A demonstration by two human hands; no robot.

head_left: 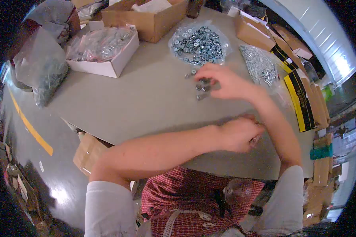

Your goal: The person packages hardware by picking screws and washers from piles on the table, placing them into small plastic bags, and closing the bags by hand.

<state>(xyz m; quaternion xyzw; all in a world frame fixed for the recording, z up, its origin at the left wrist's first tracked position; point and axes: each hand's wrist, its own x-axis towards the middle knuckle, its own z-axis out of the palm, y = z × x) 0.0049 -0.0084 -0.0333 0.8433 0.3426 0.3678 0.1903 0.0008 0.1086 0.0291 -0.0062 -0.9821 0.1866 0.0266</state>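
My right hand reaches over the grey table. Its curved fingers are apart above several loose metal nuts, and part of them is hidden beneath the fingers. Just beyond lies a clear plastic bag spread open, full of flanged nuts. My left hand is closed in a fist near the table's front side, under the right forearm. Something small and shiny shows at the fist's opening; its kind is not clear. To the right of my right hand is a clear bag of long screws.
A white box of bagged parts and a brown carton stand at the back left. A bag of dark pieces sits at the left edge. Black-and-yellow boxes line the right edge. A carton stands below the table's left edge.
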